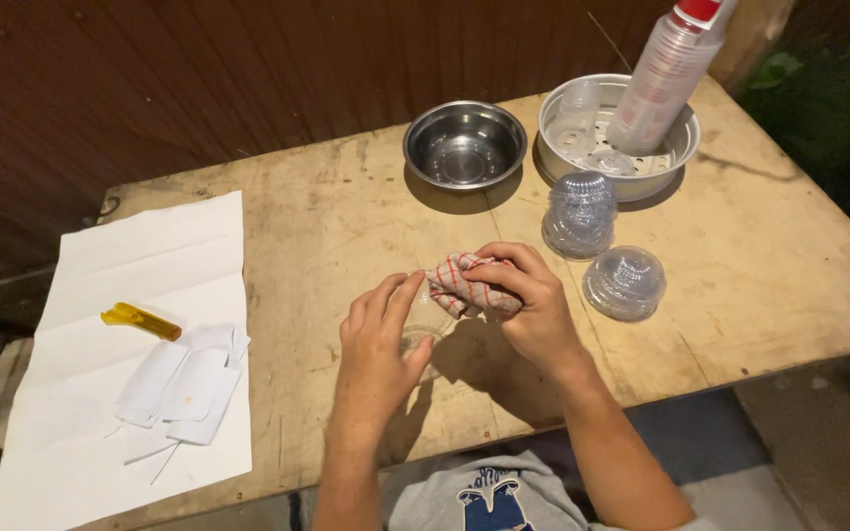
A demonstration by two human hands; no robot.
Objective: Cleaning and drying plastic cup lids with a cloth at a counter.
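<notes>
Hands: left hand (pixel 378 339) and right hand (pixel 533 305) met over the near middle of the worktop (pixel 750 265).
Left grip: fingers curled around a small clear cup (pixel 423 339), which stood on the worktop just below the fingertips; the cup was hard to make out.
Right grip: clamped on a red-checked cloth (pixel 464 287), bunched up and pressed against the cup's right side.
Lids: two stacks of clear domed lids; the taller stack (pixel 579 214) lay far of the right hand, the lower stack (pixel 626 282) just right of it.
Bowl: steel bowl (pixel 464 145) at the far middle.
Pan: round metal pan (pixel 686 133) right of the bowl, holding more clear cups and a leaning stack of cups (pixel 663 81).
Paper: white sheet (pixel 100 393) spread on the left, with a yellow tool (pixel 140 320) and folded white slips (pixel 184 388) lying on it.
</notes>
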